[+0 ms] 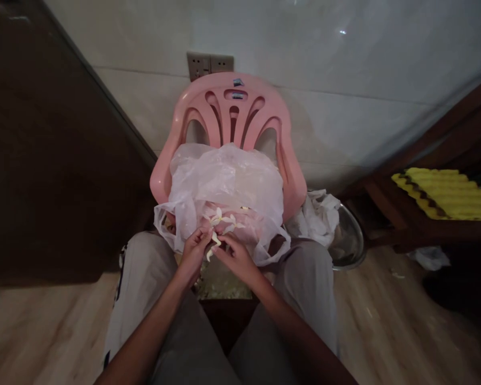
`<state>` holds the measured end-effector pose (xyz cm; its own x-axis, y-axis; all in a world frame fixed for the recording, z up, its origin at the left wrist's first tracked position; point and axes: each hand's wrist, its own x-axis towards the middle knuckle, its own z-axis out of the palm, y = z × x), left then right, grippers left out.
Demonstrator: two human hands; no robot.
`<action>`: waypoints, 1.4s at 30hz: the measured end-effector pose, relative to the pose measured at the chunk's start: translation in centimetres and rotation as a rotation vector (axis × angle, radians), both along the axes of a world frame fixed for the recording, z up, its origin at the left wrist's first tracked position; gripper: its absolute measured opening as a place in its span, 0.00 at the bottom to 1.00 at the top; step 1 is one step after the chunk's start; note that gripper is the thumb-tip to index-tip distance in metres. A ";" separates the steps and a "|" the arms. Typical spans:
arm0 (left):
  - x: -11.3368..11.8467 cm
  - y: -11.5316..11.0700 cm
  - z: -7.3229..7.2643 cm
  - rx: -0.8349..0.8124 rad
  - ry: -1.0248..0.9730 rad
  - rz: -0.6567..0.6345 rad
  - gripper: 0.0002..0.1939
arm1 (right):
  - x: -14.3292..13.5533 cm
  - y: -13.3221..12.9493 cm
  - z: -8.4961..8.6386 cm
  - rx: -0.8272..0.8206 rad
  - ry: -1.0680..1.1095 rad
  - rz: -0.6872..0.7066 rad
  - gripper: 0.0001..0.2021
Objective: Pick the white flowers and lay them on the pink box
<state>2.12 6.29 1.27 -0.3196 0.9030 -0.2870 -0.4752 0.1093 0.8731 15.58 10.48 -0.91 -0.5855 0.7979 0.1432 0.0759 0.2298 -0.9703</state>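
My left hand [195, 247] pinches a pale cream flower [215, 238] between thumb and fingers, over my lap. Opposite it, my right hand [237, 255] has its fingertips closed on the lower part of the same flower. More open white flowers [217, 216] stick up just above my fingertips; whether they are joined to the held one I cannot tell. Right beyond my hands, a thin whitish plastic bag [228, 174] lies spread over the seat of a pink plastic chair [234, 80]. Below my hands, many small pale pieces [224, 286] lie between my knees.
A metal basin [355, 243] with a crumpled white bag [318, 216] stands right of the chair. Further right, yellow egg trays [444, 192] rest on a wooden shelf [420, 229]. A dark cabinet [56, 160] rises at left. A tiled wall [344, 59] with sockets [210, 65] closes the back.
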 end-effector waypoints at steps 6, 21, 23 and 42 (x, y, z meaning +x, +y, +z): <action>-0.4 0.0 -0.2 -0.024 0.096 0.091 0.17 | -0.3 -0.2 -0.5 0.036 -0.044 0.072 0.19; -0.6 0.0 -0.8 -0.050 0.086 0.024 0.19 | -1.2 -1.1 -0.4 -0.260 0.051 0.251 0.19; -0.6 0.1 -0.9 -0.049 0.079 -0.013 0.19 | -1.3 -1.3 -0.7 -0.263 0.064 0.226 0.19; -1.1 0.9 -1.3 -0.031 0.147 -0.048 0.16 | -1.8 -0.9 -0.3 -0.423 0.065 -0.068 0.11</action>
<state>1.02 7.20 -0.02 -0.3171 0.9097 -0.2680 -0.3364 0.1563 0.9287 13.77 9.61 -1.21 -0.5303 0.8306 -0.1699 0.0132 -0.1924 -0.9812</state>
